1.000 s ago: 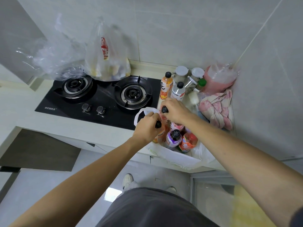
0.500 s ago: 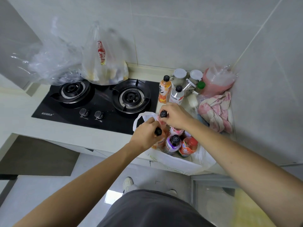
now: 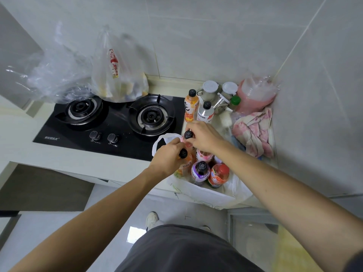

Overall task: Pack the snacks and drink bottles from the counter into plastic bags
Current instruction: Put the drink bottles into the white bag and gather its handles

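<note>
Both hands are lowering drink bottles into the white bag (image 3: 198, 193) standing open at the near edge of the counter (image 3: 23, 150), right of the hob (image 3: 110, 122). The left hand (image 3: 169, 157) is gripping an orange bottle (image 3: 184, 163) by its neck, fingers curled round it under the black cap. The right hand (image 3: 204, 136) is pinching the neck of a pink bottle (image 3: 188, 139) just beyond, cap showing between the fingers.

To do this well, each bottle should be going down upright into a free gap, bases settling flat on the counter rather than on a neighbour's shoulder — the purple bottle (image 3: 200, 172) and the red bottle (image 3: 219, 174) are already filling the near side, along with another pink-labelled one between them and the hands. Releasing only once each stands firm seems wise, since the bag is sitting close to the edge and its walls are slack.

Two more bottles are waiting on the far counter: an orange-labelled bottle (image 3: 191, 108) and a clear bottle (image 3: 205, 113). A filled clear bag (image 3: 119, 75) is sitting at the back of the hob.

Writing is hard to read: white characters on the hob's near left corner, red print on the clear bag, and lettering on the purple label — none legible enough to name a brand.
</note>
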Motion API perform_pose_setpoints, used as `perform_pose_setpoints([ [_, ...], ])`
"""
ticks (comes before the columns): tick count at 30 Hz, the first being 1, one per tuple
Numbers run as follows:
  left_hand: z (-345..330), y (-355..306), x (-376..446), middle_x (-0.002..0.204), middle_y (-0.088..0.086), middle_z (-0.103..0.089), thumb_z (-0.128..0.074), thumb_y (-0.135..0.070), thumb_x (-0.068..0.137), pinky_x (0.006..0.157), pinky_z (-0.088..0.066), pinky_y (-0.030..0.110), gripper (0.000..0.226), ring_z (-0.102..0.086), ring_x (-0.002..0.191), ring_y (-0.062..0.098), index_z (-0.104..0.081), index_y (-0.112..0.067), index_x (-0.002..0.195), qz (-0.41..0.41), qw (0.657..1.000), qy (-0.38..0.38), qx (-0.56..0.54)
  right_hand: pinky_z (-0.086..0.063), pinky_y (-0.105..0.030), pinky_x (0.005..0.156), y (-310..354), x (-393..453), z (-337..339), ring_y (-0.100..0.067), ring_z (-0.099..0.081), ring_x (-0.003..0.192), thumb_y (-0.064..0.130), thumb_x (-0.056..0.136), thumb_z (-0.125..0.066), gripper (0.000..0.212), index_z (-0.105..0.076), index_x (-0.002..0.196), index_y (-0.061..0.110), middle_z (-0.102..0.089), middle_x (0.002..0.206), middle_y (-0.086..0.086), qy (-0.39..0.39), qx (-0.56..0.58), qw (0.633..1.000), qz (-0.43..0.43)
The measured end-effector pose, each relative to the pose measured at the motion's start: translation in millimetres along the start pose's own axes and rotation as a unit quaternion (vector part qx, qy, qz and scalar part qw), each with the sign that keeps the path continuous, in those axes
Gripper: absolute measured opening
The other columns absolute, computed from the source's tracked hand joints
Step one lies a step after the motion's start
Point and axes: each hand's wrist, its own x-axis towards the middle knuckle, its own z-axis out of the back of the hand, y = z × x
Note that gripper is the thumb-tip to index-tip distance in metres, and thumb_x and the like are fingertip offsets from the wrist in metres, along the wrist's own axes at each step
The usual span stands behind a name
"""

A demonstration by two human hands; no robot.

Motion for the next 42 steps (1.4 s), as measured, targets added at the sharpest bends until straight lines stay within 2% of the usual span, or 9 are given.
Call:
perform_pose_setpoints([
  [8,-1.0,4.7,10.0,0.094,-0.003,-0.053,-0.082,-0.027,0.082,0.060,-0.042,0.030,0.027,-0.058,0.075,0.022,-0.068,-0.014,0.101,0.002,1.000,-0.026,-0.007,-0.054,-0.043,0.076,-8.2,4.6,0.9,-0.024,-0.062,0.089,0.020,0.086,-0.077,0.021,-0.061,0.099,0.023,-0.062,0.103,0.001,-0.005,0.027,1.000,-0.004],
  [10,-1.0,7.1,8.4,0.096,-0.004,-0.054,-0.081,-0.031,0.084,0.061,-0.046,0.031,0.028,-0.057,0.076,0.019,-0.069,-0.017,0.105,-0.006,1.000,-0.028,-0.013,-0.055,-0.045,0.077,-9.3,5.5,2.7,-0.023,-0.062,0.087,0.021,0.087,-0.076,0.019,-0.062,0.100,0.024,-0.063,0.104,0.001,0.003,0.036,0.999,-0.008],
  [16,5.3,7.7,-3.5,0.107,-0.007,-0.051,-0.073,-0.041,0.090,0.060,-0.054,0.038,0.033,-0.057,0.077,0.014,-0.062,-0.024,0.116,-0.028,0.999,-0.037,0.002,-0.058,-0.043,0.085,-14.6,-1.9,15.9,-0.017,-0.067,0.088,0.030,0.093,-0.073,0.037,-0.064,0.127,0.021,-0.069,0.100,0.002,0.030,0.086,0.994,-0.056],
  [20,13.5,-6.7,-24.3,0.112,-0.009,-0.047,-0.065,-0.043,0.092,0.051,-0.043,0.027,0.034,-0.047,0.091,0.010,-0.057,-0.023,0.119,-0.095,0.989,-0.111,0.026,-0.059,-0.039,0.080,-26.2,-20.2,26.6,-0.012,-0.066,0.083,0.042,0.088,-0.074,0.026,-0.070,0.108,0.026,-0.068,0.093,0.007,0.011,0.071,0.995,-0.072],
  [23,14.1,-23.1,-33.6,0.118,-0.011,-0.057,-0.062,-0.049,0.093,0.055,-0.044,0.027,0.042,-0.059,0.092,0.014,-0.058,-0.025,0.127,-0.165,0.984,-0.052,0.035,-0.056,-0.036,0.076,-27.7,-35.7,31.4,-0.012,-0.064,0.084,0.054,0.081,-0.075,0.022,-0.067,0.091,0.035,-0.065,0.092,0.010,0.066,0.028,0.996,-0.058],
  [26,4.2,-31.3,-28.2,0.120,-0.008,-0.063,-0.060,-0.059,0.091,0.065,-0.051,0.031,0.051,-0.065,0.094,0.021,-0.051,-0.033,0.134,-0.162,0.985,0.026,0.058,-0.052,-0.035,0.082,-24.2,-44.5,27.3,-0.016,-0.060,0.095,0.045,0.081,-0.080,0.023,-0.058,0.087,0.041,-0.060,0.102,0.008,0.095,-0.005,0.995,-0.039],
  [28,-2.8,-34.0,-23.0,0.120,-0.005,-0.064,-0.061,-0.061,0.089,0.068,-0.054,0.035,0.058,-0.065,0.097,0.023,-0.047,-0.034,0.139,-0.157,0.983,0.055,0.078,-0.051,-0.035,0.085,-22.1,-47.2,22.9,-0.018,-0.059,0.098,0.038,0.081,-0.083,0.024,-0.062,0.093,0.037,-0.058,0.107,0.006,0.083,-0.016,0.996,-0.042],
  [37,-21.1,-36.0,-7.1,0.115,0.008,-0.066,-0.064,-0.028,0.093,0.066,-0.052,0.040,0.044,-0.066,0.096,0.032,-0.050,-0.021,0.135,-0.135,0.985,0.069,0.080,-0.056,-0.041,0.083,-21.5,-48.6,12.1,-0.026,-0.062,0.096,0.020,0.080,-0.084,0.023,-0.072,0.099,0.018,-0.061,0.105,-0.001,0.041,-0.021,0.996,-0.081],
  [42,-24.0,-33.6,-0.8,0.114,0.010,-0.062,-0.064,-0.029,0.095,0.069,-0.054,0.044,0.046,-0.065,0.090,0.033,-0.046,-0.026,0.137,-0.115,0.989,0.058,0.066,-0.056,-0.041,0.085,-23.1,-40.4,16.6,-0.027,-0.063,0.100,0.015,0.079,-0.082,0.025,-0.073,0.103,0.016,-0.063,0.111,-0.004,0.022,-0.036,0.996,-0.078],
])
